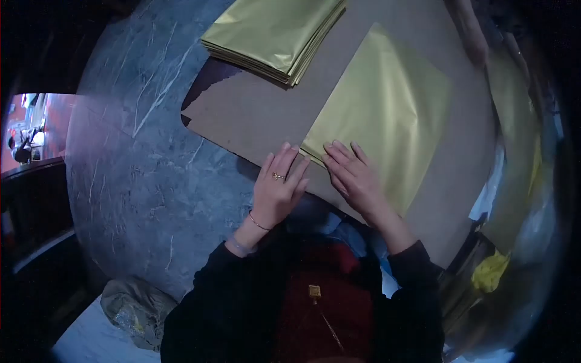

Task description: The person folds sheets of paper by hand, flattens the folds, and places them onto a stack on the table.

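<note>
A gold sheet [381, 103], shiny and slightly rippled, lies flat on brown cardboard [254, 115]. At its near left corner a narrow strip along the edge looks folded over. My right hand [357, 181] rests on the sheet near that edge, palm down with fingers stretched out. Beside the corner is my left hand [279, 187], with a ring and a thin bracelet; its fingers are extended and the tips reach the cardboard and the sheet's edge. Neither hand grips anything. A stack of gold sheets [272, 36] sits farther off on the cardboard's left side.
The cardboard lies on a blue-grey marbled table [151, 163]. More gold material [511, 139] hangs at the right, above a crumpled yellow piece [490, 272]. A crumpled plastic bag [136, 311] is at lower left. An arm-like shape [471, 33] shows at top right.
</note>
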Motion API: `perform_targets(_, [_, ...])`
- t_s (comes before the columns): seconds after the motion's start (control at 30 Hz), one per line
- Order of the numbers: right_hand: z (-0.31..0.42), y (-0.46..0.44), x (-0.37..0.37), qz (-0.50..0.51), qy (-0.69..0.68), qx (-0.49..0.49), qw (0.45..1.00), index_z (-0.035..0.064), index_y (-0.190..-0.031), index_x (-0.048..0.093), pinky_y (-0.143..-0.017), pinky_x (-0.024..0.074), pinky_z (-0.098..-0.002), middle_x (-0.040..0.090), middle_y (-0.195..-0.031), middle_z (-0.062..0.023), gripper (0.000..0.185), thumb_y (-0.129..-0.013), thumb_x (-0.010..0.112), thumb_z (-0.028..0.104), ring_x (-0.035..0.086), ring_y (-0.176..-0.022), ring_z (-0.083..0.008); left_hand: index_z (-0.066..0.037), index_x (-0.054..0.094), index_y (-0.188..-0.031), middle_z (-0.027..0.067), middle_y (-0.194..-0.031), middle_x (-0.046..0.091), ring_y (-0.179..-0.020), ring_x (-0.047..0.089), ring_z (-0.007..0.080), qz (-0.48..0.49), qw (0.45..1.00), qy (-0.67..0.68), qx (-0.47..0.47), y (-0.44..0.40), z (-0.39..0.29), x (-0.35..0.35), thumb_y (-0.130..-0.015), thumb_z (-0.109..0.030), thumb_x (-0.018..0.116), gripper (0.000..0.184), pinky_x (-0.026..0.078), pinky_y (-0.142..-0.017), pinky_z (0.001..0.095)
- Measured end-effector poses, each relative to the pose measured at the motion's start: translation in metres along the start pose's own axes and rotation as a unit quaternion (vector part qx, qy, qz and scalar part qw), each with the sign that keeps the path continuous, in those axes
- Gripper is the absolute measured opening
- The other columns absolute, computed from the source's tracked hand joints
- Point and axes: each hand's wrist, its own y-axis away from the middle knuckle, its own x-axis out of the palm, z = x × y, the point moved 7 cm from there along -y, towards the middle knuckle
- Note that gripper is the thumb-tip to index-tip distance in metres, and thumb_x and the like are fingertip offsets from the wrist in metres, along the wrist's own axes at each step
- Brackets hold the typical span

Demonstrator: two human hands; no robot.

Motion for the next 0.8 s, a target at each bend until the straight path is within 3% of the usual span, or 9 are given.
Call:
perform_targets(0.33, [0.007,0.004,-0.004,-0.045,-0.007,-0.017,0.999,0.0023,-0.108,0.057,-0.101,0.0413,-0.0423,0.053,-0.129,-0.0126,0.032,-0.078,0.063,0.007,0.052,-0.119,-0.0281,-0.012,0.059,-0.118,0.0113,-0.131,0.049,-0.126,0.045,0.028,-0.009,1.0,-0.013,-0.004,0.001,-0.003,-0.001,-0.077,-0.017,0.065,0.041,0.037,-0.102,0.0444])
perform_targets(0.8, [0.012,0.003,-0.007,-0.073,-0.005,-0.015,0.997,0.002,-0.104,0.062,-0.098,0.0442,-0.0411,0.057,-0.125,-0.0117,0.028,-0.076,0.065,0.006,0.054,-0.117,-0.0267,-0.012,0.059,-0.117,0.0108,-0.129,0.05,-0.125,0.046,0.0279,-0.01,1.0,-0.02,0.002,0.002,-0.002,0.001,-0.076,-0.017,0.067,0.042,0.038,-0.101,0.0439])
